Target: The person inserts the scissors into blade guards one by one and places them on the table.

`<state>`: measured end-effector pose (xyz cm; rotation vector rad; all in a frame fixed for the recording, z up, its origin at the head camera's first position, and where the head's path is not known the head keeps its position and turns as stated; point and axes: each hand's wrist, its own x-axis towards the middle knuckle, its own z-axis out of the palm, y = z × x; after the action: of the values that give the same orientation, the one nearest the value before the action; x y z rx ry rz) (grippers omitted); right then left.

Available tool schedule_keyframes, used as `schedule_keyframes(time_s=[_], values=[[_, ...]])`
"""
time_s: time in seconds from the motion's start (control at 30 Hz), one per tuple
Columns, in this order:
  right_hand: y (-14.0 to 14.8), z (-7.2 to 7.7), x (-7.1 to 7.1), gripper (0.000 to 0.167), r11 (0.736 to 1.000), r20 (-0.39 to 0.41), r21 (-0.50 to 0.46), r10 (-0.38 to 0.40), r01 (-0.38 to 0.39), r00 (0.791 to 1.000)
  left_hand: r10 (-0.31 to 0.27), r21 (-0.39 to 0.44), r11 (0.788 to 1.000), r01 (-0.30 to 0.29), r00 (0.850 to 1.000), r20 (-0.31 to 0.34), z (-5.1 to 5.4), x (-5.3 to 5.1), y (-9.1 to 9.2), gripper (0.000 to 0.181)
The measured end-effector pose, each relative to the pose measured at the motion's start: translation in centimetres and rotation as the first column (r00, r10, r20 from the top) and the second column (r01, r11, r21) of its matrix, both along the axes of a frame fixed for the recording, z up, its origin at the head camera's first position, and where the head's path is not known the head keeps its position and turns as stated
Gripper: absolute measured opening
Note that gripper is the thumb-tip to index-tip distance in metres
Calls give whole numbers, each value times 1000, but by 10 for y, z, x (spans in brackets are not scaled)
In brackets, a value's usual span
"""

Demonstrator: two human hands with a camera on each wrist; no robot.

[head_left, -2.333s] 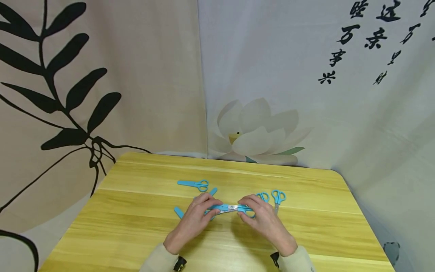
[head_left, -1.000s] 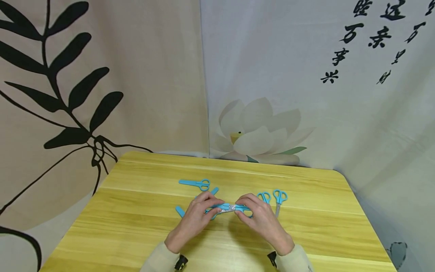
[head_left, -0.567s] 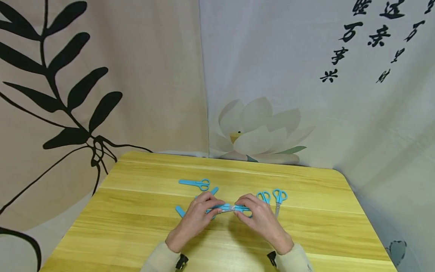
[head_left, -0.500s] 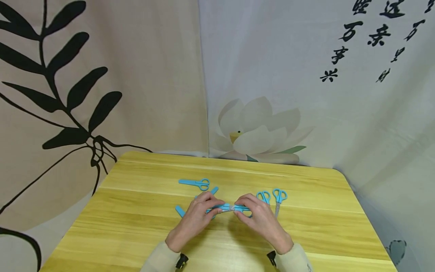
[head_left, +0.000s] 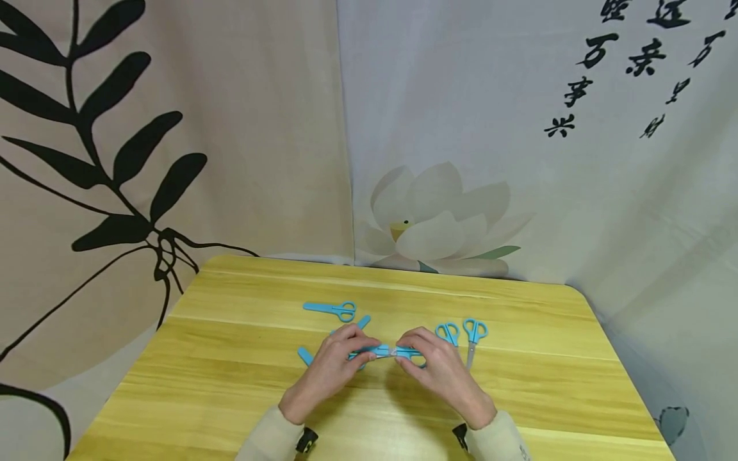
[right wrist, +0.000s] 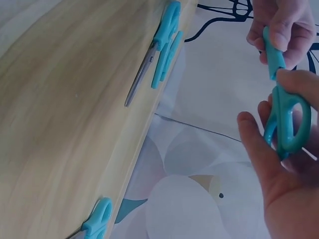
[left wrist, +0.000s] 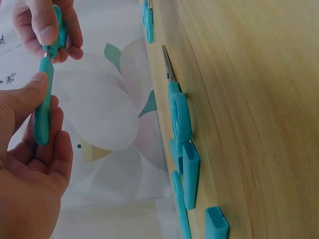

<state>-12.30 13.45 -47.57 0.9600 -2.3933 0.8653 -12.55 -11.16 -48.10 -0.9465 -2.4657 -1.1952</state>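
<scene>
My left hand (head_left: 328, 371) pinches a light-blue blade sheath (left wrist: 45, 107) between thumb and fingers. My right hand (head_left: 446, 374) grips the blue-handled scissors (right wrist: 285, 119) near the pivot, with the finger loops pointing right in the head view. Most of the scissors' blades are inside the sheath; only a short stretch of metal shows between the two hands. Both pieces are held in line above the table. Close to my left hand lie loose blue sheaths (left wrist: 191, 177) and bare-bladed scissors (left wrist: 180, 117), partly hidden by that hand in the head view.
Sheathed scissors (head_left: 328, 310) lie at the back left of the wooden table (head_left: 230, 397). To the right are two more scissors, one (head_left: 446, 333) partly behind my right hand and one (head_left: 475, 333) with bare blades. A printed curtain (head_left: 277, 128) hangs behind.
My right hand has moved slightly left with the scissors, closer to my left hand. Less blade metal shows outside the sheath. The things on the table lie where they were.
</scene>
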Motion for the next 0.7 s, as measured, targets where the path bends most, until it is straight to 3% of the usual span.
schedule_keyframes(time_s=[0.23, 0.5, 0.7], values=[[-1, -1, -1, 25, 1000, -18, -11, 29, -30, 999, -18, 0, 1000, 18, 999, 29, 1, 0, -3, 22], [3, -5, -3, 25, 997, 5, -49, 56, -56, 998, 5, -79, 997, -8, 999, -35, 1, -2, -7, 45], [6, -6, -4, 28, 997, -4, -55, 57, -57, 998, 8, -78, 997, -6, 1000, 18, 4, -3, -16, 45]])
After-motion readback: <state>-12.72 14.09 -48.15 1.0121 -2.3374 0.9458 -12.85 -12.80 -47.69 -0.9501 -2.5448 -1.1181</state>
